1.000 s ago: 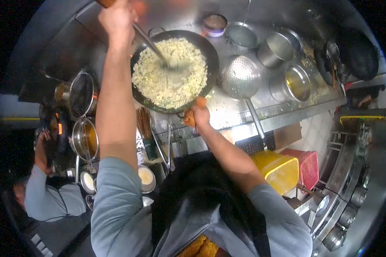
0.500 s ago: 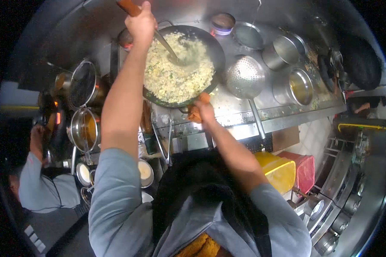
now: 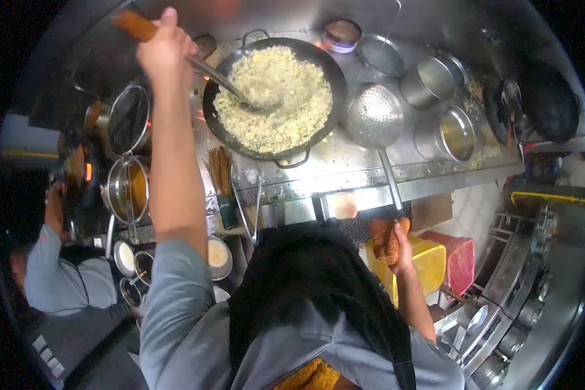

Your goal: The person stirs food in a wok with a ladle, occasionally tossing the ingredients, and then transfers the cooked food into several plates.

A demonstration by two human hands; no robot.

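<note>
A wok [image 3: 338, 84] full of fried rice [image 3: 286, 75] with bits of green and yellow sits on the stove. My left hand [image 3: 166, 52] is wrapped round the wooden-handled ladle [image 3: 214, 76], whose bowl rests in the rice. Down at the right, away from the wok, my right hand [image 3: 402, 250] grips a folded orange cloth [image 3: 387, 240]. Both loop handles of the wok are free of any hand. Right of the wok lies a perforated strainer [image 3: 374, 117], its handle pointing toward me.
Metal pots [image 3: 428, 83] stand on the steel counter [image 3: 429, 175] at the right. Yellow [image 3: 429, 263] and red bins [image 3: 458, 260] are below its edge. Bamboo sticks [image 3: 221, 172] and tongs [image 3: 259, 201] are near the front. A co-worker [image 3: 78, 279] stands at the far left beside another pan.
My right hand has left the wok's near handle and moved down and right with the cloth. My left hand has shifted left with the ladle. The wok has turned slightly.
</note>
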